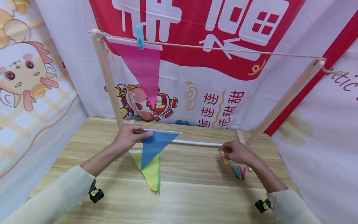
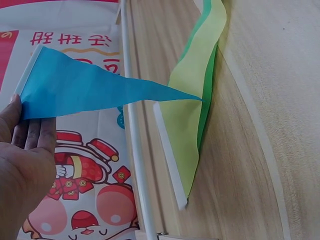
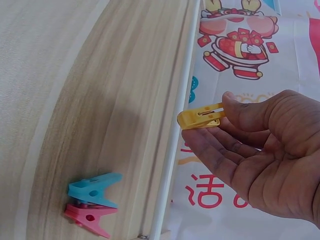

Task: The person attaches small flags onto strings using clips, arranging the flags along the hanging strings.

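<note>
My left hand (image 1: 130,137) pinches a blue triangular pennant (image 1: 158,144) by one end of its white top band, and the point hangs down. Behind the blue point, a yellow-green pennant (image 1: 151,177) lies on the table with a green pennant (image 2: 208,115) under it. Between thumb and fingers my right hand (image 1: 237,152) holds a yellow clothespin (image 3: 202,116). Below that hand, a blue clothespin (image 3: 94,189) and a pink clothespin (image 3: 91,219) lie side by side on the table. A pink pennant (image 1: 145,67) hangs from the rope (image 1: 223,49) under a light blue clothespin (image 1: 139,36).
The rope runs between a left wooden post (image 1: 107,77) and a right wooden post (image 1: 285,99). A white rod (image 1: 195,143) crosses low between them, near the back of the wooden table (image 1: 195,199). Printed cloth (image 1: 179,87) hangs behind.
</note>
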Action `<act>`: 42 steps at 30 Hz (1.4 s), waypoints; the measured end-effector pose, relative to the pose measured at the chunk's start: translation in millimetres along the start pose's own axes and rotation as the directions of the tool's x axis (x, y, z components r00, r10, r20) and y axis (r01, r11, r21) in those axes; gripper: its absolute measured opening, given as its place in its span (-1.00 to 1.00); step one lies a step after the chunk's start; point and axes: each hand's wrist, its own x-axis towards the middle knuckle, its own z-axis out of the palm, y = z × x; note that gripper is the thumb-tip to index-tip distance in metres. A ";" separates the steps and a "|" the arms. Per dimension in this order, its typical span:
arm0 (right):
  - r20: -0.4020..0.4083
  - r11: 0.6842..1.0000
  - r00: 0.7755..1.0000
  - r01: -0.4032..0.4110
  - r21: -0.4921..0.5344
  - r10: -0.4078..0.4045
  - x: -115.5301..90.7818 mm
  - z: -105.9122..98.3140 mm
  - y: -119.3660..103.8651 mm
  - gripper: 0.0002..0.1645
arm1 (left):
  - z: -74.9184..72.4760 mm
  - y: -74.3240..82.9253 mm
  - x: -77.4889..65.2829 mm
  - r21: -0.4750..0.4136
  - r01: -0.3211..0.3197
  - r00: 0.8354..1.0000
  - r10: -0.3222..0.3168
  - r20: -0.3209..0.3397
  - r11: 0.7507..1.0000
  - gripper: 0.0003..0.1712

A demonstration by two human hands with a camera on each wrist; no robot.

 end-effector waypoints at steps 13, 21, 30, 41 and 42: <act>-0.015 0.999 0.999 0.038 -0.030 -0.039 0.8 -6.8 -8.8 -0.63 | -1.3 9.4 4.1 -0.050 -0.031 1.000 0.031 0.003 0.998 -0.52; -0.008 1.000 1.000 0.022 -0.021 -0.023 4.1 -10.0 -11.7 -0.66 | -3.2 17.4 4.8 -0.060 -0.042 0.999 0.041 -0.008 0.997 -0.49; -0.010 0.999 1.000 0.021 -0.032 -0.021 5.1 -13.3 -17.9 -0.62 | -4.1 26.8 6.2 -0.081 -0.096 0.995 0.095 -0.028 0.992 -0.49; -0.011 0.998 0.999 0.031 -0.061 -0.031 6.9 -18.0 -23.1 -0.59 | -1.3 39.8 7.6 -0.113 -0.120 0.992 0.116 -0.042 0.986 -0.50; -0.011 0.998 0.999 0.029 -0.060 -0.030 6.7 -18.0 -23.6 -0.60 | -1.0 41.1 7.8 -0.114 -0.125 0.992 0.122 -0.041 0.986 -0.50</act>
